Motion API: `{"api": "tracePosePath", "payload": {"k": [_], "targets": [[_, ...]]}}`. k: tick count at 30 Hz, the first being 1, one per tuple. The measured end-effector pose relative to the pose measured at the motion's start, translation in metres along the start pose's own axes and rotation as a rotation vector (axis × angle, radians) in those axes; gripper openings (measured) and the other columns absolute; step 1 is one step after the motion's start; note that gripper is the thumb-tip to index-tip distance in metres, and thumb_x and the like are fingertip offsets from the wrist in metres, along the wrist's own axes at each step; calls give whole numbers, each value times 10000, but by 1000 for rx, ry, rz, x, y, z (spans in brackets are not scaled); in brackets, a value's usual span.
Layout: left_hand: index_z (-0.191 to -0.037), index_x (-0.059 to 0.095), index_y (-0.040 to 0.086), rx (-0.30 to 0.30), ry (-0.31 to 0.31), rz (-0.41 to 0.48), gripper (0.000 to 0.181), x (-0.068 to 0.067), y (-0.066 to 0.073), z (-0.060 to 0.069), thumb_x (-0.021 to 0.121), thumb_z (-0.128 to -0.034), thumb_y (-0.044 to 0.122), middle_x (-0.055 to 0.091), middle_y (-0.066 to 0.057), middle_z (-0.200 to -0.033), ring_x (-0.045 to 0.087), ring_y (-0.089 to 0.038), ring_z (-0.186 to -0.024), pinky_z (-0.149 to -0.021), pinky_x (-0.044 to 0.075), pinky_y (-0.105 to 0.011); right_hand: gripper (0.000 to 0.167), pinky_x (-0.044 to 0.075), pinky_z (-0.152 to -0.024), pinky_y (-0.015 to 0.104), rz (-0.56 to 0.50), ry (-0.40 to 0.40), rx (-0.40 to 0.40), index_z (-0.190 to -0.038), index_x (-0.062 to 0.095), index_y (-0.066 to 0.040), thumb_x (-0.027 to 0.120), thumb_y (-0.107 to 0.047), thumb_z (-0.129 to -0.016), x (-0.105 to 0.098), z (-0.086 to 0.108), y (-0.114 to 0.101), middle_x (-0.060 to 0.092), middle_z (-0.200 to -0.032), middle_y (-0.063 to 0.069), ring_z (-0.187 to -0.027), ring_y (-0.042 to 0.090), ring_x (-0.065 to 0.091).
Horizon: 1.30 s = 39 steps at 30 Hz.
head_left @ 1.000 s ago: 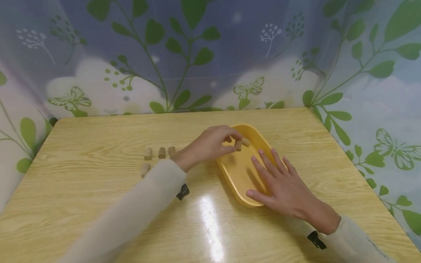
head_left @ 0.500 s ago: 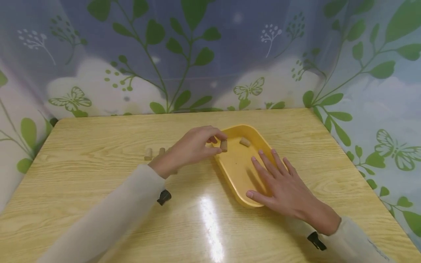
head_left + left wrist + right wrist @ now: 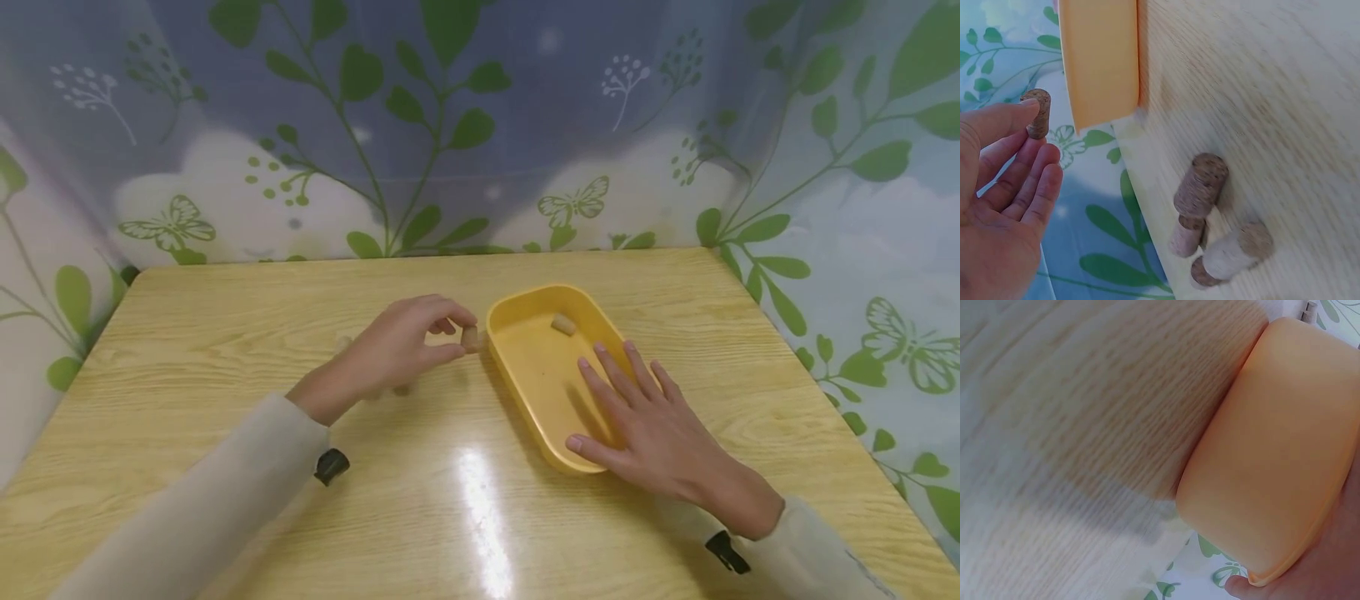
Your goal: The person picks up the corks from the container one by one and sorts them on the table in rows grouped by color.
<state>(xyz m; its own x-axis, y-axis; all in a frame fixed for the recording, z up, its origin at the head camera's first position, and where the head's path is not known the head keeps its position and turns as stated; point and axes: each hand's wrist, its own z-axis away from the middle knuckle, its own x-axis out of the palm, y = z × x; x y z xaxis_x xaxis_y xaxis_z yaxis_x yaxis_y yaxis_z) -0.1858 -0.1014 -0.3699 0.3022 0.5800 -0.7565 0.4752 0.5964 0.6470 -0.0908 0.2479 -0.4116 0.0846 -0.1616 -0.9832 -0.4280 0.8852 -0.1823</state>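
Observation:
My left hand (image 3: 397,342) pinches a small wine cork (image 3: 469,338) between thumb and fingertips, just left of the yellow tray (image 3: 517,400) and above the table. In the left wrist view that cork (image 3: 1039,114) stands upright in the pinch. Another cork (image 3: 563,324) lies tilted in the tray's far end. Across the tray's right rim rests my right hand (image 3: 652,433), its fingers straight and spread. Several corks (image 3: 1201,184) stand on the table in the left wrist view; in the head view the left hand and forearm mostly hide them.
The wooden table (image 3: 420,517) meets a wall covering (image 3: 450,192) with leaf and butterfly prints at its back edge. A similar covering (image 3: 900,275) lines the right side.
My left hand has moved left with its cork, from over the tray to beside it. The right hand has kept its place on the tray, and the other cork still lies inside.

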Motion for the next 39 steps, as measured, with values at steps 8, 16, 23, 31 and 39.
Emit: {"api": "tracePosePath", "payload": {"k": [8, 16, 23, 31, 39], "targets": [[-1373, 734, 162, -44, 17, -7, 363, -5, -12, 17, 790, -1015, 161, 722, -10, -1416, 700, -279, -1219, -1081, 569, -504, 930, 138, -1297, 754, 3, 6, -1, -1756, 233, -178, 556, -692, -1051, 1, 0, 1, 147, -1837, 132, -1692, 477, 55], [-1381, 730, 138, -63, 28, -7, 355, -15, -23, 38, 746, -1026, 142, 732, -39, -1381, 706, -303, -1195, -1037, 587, -536, 925, 149, -1295, 753, 12, 10, -4, -1753, 242, -172, 558, -685, -1052, -3, 0, 0, 153, -1836, 132, -1692, 475, 60], [-1371, 739, 120, -79, 44, -17, 353, -18, -33, 54, 759, -1020, 151, 749, -58, -1347, 716, -299, -1166, -1037, 586, -538, 922, 138, -1293, 760, -4, 1, 1, -1754, 241, -175, 556, -686, -1054, -1, 0, 0, 150, -1837, 131, -1691, 479, 56], [-1415, 717, 108, -84, 42, -44, 388, -23, -41, 73, 763, -1030, 127, 731, -87, -1402, 713, -322, -1210, -1049, 593, -560, 918, 135, -1293, 760, -4, 0, 0, -1754, 242, -176, 554, -684, -1056, -1, 0, 0, 146, -1838, 124, -1694, 472, 48], [-1382, 733, 105, -104, 61, -41, 374, -25, -53, 90, 779, -1011, 112, 744, -87, -1367, 728, -304, -1170, -992, 621, -521, 913, 140, -1296, 758, 6, 3, -4, -1750, 256, -174, 558, -682, -1054, 1, -1, 1, 151, -1837, 126, -1691, 478, 58]]}}
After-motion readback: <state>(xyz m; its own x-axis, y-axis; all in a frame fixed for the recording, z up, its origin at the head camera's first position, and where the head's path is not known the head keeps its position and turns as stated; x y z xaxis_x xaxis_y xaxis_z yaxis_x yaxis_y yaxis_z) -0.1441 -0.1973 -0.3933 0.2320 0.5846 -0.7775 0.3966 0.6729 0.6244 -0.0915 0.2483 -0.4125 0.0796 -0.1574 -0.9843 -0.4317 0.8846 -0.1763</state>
